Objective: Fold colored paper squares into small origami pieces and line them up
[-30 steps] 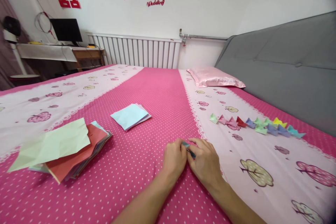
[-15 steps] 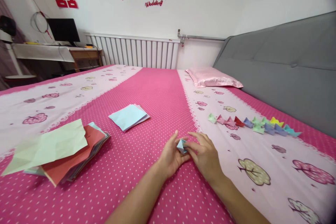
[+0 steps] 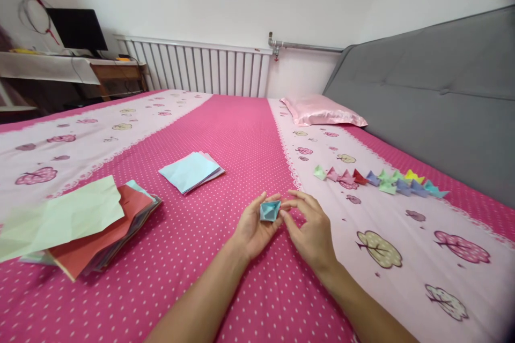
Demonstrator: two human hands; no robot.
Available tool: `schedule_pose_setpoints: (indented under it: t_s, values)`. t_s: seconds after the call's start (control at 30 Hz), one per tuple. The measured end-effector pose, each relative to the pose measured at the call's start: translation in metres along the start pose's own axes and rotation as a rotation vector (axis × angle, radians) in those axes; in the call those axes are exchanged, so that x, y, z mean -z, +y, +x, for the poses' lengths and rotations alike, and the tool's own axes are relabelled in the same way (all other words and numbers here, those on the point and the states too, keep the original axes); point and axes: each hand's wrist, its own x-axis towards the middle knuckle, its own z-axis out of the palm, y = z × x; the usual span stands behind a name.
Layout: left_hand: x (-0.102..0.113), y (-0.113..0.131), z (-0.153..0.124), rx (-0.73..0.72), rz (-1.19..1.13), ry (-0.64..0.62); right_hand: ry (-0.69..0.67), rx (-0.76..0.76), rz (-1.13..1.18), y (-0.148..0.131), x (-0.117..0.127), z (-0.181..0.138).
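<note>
A small light-blue folded paper boat [image 3: 270,211] lies in my left hand [image 3: 253,230], its hollow top facing up. The left thumb is along the boat's left side, and the fingers are beneath and behind it. From the right, my right hand [image 3: 311,230] holds the boat's right end between thumb and index fingertips, its other fingers stretched out. Both hands are just above the pink dotted bedspread [image 3: 241,134]. To the right, several folded paper boats [image 3: 388,186] in green, pink, red, purple, yellow and blue stand in rows on the bed.
A neat stack of light-blue paper sheets [image 3: 191,171] lies left of my hands. Nearer on the left is a looser pile with a pale-green sheet [image 3: 76,217] and a red sheet [image 3: 100,228]. Beyond are a pink pillow [image 3: 324,111], the grey headboard [image 3: 434,75] and a radiator [image 3: 197,67].
The blue boat has turned in my hands, so its open hollow now shows. The right fingers have shifted to its right end. The camera view has tipped down and shifted slightly right.
</note>
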Motion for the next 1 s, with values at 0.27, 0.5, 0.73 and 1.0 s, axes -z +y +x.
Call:
schedule_pose_setpoints:
  t_s: [0.27, 0.5, 0.73, 1.0]
  values:
    - [0.000, -0.007, 0.002, -0.162, 0.102, 0.017, -0.173, -0.262, 0.108, -0.009, 0.004, 0.000]
    - [-0.003, -0.016, -0.002, -0.286, 0.298, -0.067, -0.271, -0.452, 0.172, -0.005, 0.002, 0.002]
    - [-0.002, -0.015, -0.003, -0.184, 0.288, -0.051, -0.138, -0.382, -0.176, -0.004, 0.001, -0.001]
    - [-0.007, -0.016, -0.003, -0.020, 0.126, -0.079, -0.122, -0.167, -0.282, -0.004, -0.003, -0.006]
